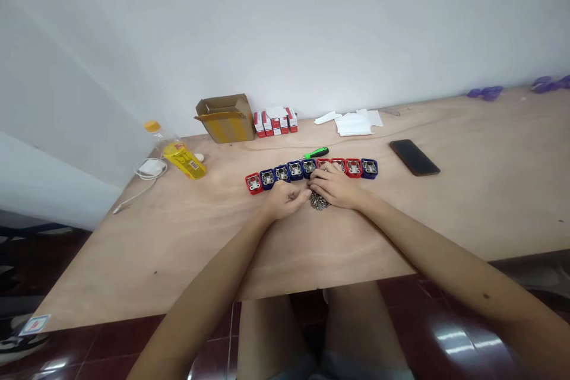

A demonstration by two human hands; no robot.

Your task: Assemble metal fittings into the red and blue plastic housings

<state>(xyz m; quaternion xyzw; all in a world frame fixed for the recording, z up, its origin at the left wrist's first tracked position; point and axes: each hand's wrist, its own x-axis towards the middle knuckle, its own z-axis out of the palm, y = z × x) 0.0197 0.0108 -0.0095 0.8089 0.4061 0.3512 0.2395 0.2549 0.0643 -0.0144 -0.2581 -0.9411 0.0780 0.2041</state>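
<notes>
A row of several small red and blue blocks with metal fittings (267,178) lies across the middle of the plywood table (178,249). My left hand (285,199) rests in front of the row with its fingers curled in a pinch; what it holds is too small to make out. My right hand (336,187) lies over the middle of the row, fingers bent onto a red block. Between the two hands sits a small heap of metal parts (319,202). A green-handled screwdriver (317,153) lies just behind the row.
A black phone (414,157) lies to the right. At the back stand an open cardboard box (226,119), red-and-white small boxes (276,122) and white papers (354,123). A yellow bottle (180,154) and a white charger with cable (150,168) sit at the left. The wall is close behind.
</notes>
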